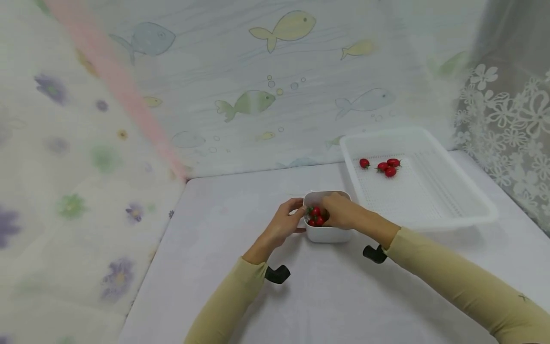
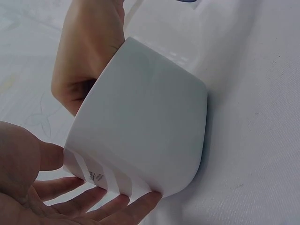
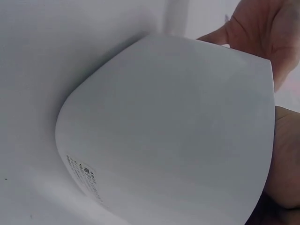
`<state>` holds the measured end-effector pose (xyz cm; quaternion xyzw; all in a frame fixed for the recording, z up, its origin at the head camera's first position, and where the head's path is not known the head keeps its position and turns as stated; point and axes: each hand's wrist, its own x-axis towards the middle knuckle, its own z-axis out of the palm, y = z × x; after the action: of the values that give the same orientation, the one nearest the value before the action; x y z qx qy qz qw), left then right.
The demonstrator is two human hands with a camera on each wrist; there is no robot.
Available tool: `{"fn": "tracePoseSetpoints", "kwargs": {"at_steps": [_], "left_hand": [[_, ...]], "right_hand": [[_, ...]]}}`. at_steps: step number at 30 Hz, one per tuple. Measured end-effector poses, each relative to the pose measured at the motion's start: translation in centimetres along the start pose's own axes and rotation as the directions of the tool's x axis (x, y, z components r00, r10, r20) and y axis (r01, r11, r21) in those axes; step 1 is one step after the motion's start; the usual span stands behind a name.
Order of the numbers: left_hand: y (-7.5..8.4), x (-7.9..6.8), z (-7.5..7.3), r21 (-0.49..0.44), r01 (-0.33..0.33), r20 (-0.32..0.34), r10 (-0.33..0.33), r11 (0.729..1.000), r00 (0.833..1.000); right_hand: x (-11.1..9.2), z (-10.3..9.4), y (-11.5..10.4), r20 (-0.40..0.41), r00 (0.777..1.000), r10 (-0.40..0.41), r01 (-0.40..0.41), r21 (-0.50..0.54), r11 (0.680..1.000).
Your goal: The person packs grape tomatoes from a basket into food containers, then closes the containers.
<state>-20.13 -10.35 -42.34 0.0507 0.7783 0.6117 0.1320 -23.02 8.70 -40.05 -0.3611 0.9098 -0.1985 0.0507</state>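
A small white container (image 1: 328,234) stands on the table with several red cherry tomatoes (image 1: 316,220) inside. My left hand (image 1: 281,223) is at its left side. In the left wrist view, the spread fingers (image 2: 112,210) touch the outer wall while the thumb meets the rim. From the right, my right hand (image 1: 340,210) reaches down into the container beside the tomatoes. The wall hides its fingertips, so whether they hold a tomato does not show. In the right wrist view, the container's wall (image 3: 173,122) fills most of the picture.
To the right of the container, a large white perforated basket (image 1: 455,222) holds several more cherry tomatoes (image 1: 390,172) near its far left. A fish-patterned curtain (image 1: 240,143) hangs behind the white table (image 1: 240,200). Lace fabric (image 1: 511,119) is at the right edge.
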Motion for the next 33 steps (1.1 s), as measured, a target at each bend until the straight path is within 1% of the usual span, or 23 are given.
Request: {"fn": "tracePoseSetpoints", "kwargs": {"at_steps": [2,7,11,14,17,18,20,23,25,27,30,33], "left_hand": [[0.0,0.2,-0.1,0.002,0.003,0.001,-0.003,1.0,1.0],[0.0,0.5,-0.2,0.004,0.004,-0.002,-0.004,1.0,1.0],[-0.1,0.6,-0.3,0.0,0.0,0.0,0.0,1.0,1.0],[-0.1,0.7,-0.2,0.002,0.002,0.009,-0.002,1.0,1.0],[-0.2,0.7,-0.3,-0.006,0.001,0.015,-0.001,1.0,1.0],[-0.1,0.7,-0.3,-0.008,0.005,0.017,-0.005,1.0,1.0],[0.5,0.2,-0.4,-0.012,0.006,0.025,-0.006,1.0,1.0],[0.5,0.2,-0.5,-0.012,0.003,0.026,-0.003,1.0,1.0],[0.4,0.3,-0.4,-0.004,-0.002,0.018,0.002,1.0,1.0],[-0.5,0.9,-0.5,-0.001,-0.006,0.007,0.006,1.0,1.0],[-0.6,1.0,-0.5,0.007,-0.003,-0.002,0.003,1.0,1.0],[-0.6,1.1,-0.4,0.016,-0.001,-0.005,0.001,1.0,1.0]], "right_hand": [[0.1,-0.2,0.0,0.018,1.0,0.01,-0.01,0.001,1.0],[0.3,-0.8,0.1,0.049,0.999,-0.008,0.008,0.005,1.0],[-0.2,-1.8,0.0,0.07,0.996,-0.059,0.052,0.093,0.994],[-1.1,-3.1,0.1,0.085,0.995,-0.051,0.039,0.137,0.99],[-1.9,-4.8,0.5,0.086,0.996,0.009,-0.018,0.114,0.993],[-2.1,-5.4,0.7,0.078,0.997,0.021,-0.029,0.103,0.994],[-2.6,-6.6,1.0,0.059,0.997,0.045,-0.05,0.078,0.996],[-3.3,-8.5,2.0,0.024,0.998,0.063,-0.064,0.061,0.996],[-3.6,-9.5,3.0,0.009,0.996,0.093,-0.093,0.059,0.994],[-3.8,-10.4,4.3,0.008,0.992,0.126,-0.127,0.071,0.989],[-3.7,-11.4,6.4,0.028,0.979,0.201,-0.203,0.093,0.975],[-3.6,-12.2,8.7,0.051,0.957,0.284,-0.289,0.112,0.951]]}}
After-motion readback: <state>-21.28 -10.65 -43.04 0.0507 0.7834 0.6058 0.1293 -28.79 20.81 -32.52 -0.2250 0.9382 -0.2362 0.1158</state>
